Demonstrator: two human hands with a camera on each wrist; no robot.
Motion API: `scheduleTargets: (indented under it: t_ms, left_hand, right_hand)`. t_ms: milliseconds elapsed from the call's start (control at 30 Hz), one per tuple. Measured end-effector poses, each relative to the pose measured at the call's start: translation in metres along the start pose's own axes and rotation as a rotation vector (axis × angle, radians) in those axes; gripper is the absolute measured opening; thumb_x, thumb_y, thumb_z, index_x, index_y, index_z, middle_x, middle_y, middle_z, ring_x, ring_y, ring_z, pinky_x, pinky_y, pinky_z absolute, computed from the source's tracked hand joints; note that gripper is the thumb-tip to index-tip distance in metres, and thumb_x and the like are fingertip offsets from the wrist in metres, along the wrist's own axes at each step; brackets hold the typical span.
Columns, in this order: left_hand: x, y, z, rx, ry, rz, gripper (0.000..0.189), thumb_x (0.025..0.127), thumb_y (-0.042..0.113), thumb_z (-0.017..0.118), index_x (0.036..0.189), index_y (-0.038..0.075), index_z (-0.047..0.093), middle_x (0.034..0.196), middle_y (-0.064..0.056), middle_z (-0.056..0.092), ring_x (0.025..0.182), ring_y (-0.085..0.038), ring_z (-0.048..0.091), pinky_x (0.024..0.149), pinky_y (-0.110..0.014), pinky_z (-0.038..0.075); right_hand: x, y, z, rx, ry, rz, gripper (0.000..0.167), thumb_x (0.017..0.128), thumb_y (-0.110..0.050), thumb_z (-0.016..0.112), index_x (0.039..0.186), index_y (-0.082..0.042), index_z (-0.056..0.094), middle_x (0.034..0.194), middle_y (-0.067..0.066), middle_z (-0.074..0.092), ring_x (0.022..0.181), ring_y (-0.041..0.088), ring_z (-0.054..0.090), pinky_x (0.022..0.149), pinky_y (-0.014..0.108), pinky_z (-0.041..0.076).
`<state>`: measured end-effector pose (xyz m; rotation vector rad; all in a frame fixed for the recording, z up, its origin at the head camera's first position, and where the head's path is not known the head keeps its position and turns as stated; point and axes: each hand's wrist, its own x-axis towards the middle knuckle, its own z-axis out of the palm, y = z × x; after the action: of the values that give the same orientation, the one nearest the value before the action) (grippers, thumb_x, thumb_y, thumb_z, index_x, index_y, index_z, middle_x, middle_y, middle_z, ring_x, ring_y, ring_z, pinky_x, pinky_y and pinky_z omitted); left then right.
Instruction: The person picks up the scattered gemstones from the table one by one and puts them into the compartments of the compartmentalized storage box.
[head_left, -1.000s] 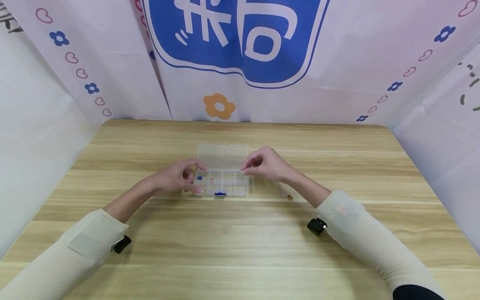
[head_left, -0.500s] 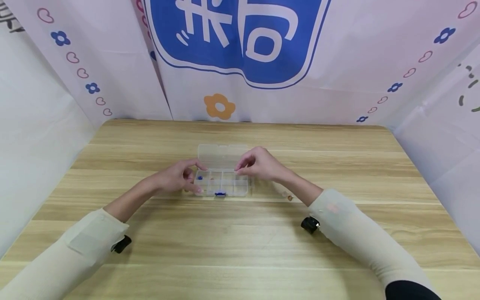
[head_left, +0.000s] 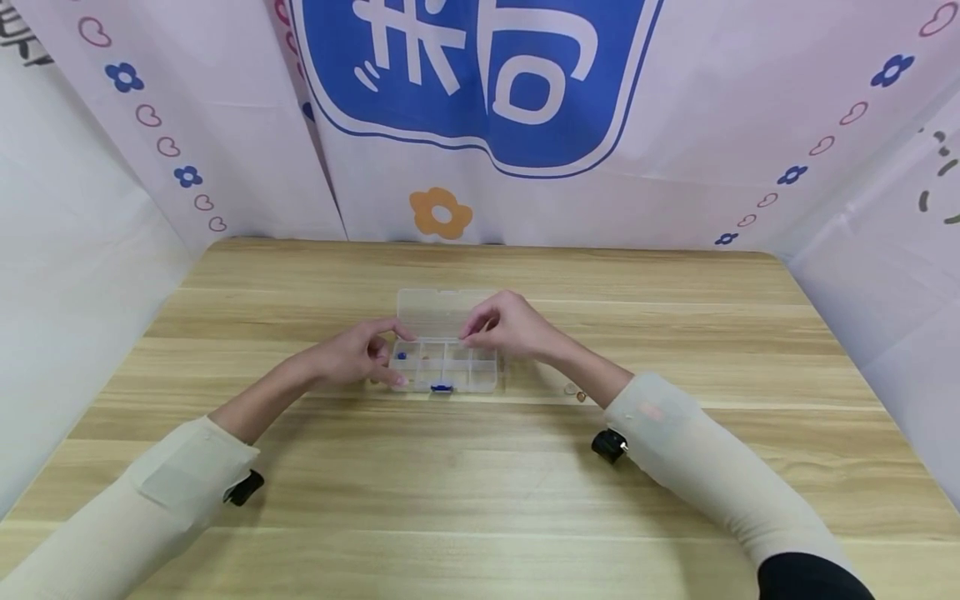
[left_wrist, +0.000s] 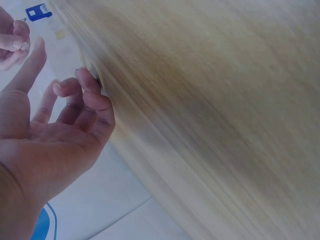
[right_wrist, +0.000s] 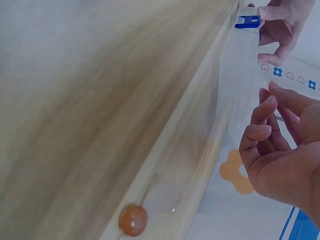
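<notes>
A clear plastic compartment box [head_left: 483,386] lies at the table's middle with its lid [head_left: 422,310] tipped back. My left hand [head_left: 355,354] holds the box's left end, index finger at the back edge and thumb at the front corner. Over the back row of compartments, my right hand [head_left: 512,325] has thumb and index fingertips together. In the left wrist view a small pale, shiny object [left_wrist: 24,46] shows at those fingertips; its kind is unclear. A blue bead [head_left: 402,356] sits in the back left compartment. Near the left thumb is a yellowish piece [left_wrist: 60,34].
Right of the box, an orange bead [right_wrist: 133,220] and a clear, roundish piece [right_wrist: 162,196] lie close together on the wooden table [head_left: 480,483]. A blue latch [head_left: 442,387] marks the box's front. Printed cloth [head_left: 600,208] hangs behind the table.
My right hand has moved left along the back row, from the right end of the box toward its middle. The left hand and the box stay in place.
</notes>
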<state>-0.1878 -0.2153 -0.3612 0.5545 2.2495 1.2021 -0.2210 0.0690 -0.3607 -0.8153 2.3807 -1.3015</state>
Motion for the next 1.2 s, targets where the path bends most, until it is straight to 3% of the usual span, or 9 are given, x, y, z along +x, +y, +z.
scheduleTargets:
  t_ms: [367, 867, 1200]
  left_hand:
    - [0.001, 0.001, 0.001, 0.006, 0.002, -0.001, 0.059, 0.088, 0.001, 0.08, 0.137, -0.006, 0.05, 0.07, -0.002, 0.045, 0.061, -0.011, 0.038, 0.057, -0.023, 0.034]
    - [-0.001, 0.002, 0.002, -0.003, -0.005, 0.012, 0.062, 0.089, 0.002, 0.079, 0.14, -0.008, 0.047, 0.07, -0.001, 0.046, 0.061, -0.01, 0.038, 0.058, -0.024, 0.036]
    - [0.0, 0.001, 0.001, -0.004, -0.014, 0.007, 0.063, 0.089, 0.003, 0.08, 0.141, -0.008, 0.046, 0.071, -0.002, 0.046, 0.061, -0.01, 0.039, 0.057, -0.024, 0.037]
  right_hand:
    - [-0.005, 0.0, -0.006, 0.007, 0.035, -0.003, 0.009, 0.091, -0.003, 0.077, 0.099, 0.002, 0.079, 0.095, 0.007, 0.076, 0.088, 0.018, 0.067, 0.08, 0.029, 0.057]
    - [-0.041, 0.018, -0.035, -0.031, 0.094, 0.021, 0.007, 0.091, -0.006, 0.076, 0.097, -0.001, 0.078, 0.093, 0.004, 0.075, 0.086, 0.017, 0.065, 0.082, 0.032, 0.054]
    - [-0.063, 0.033, -0.05, -0.058, 0.063, 0.055, 0.009, 0.093, -0.003, 0.075, 0.1, 0.003, 0.076, 0.095, 0.008, 0.074, 0.086, 0.018, 0.064, 0.08, 0.03, 0.054]
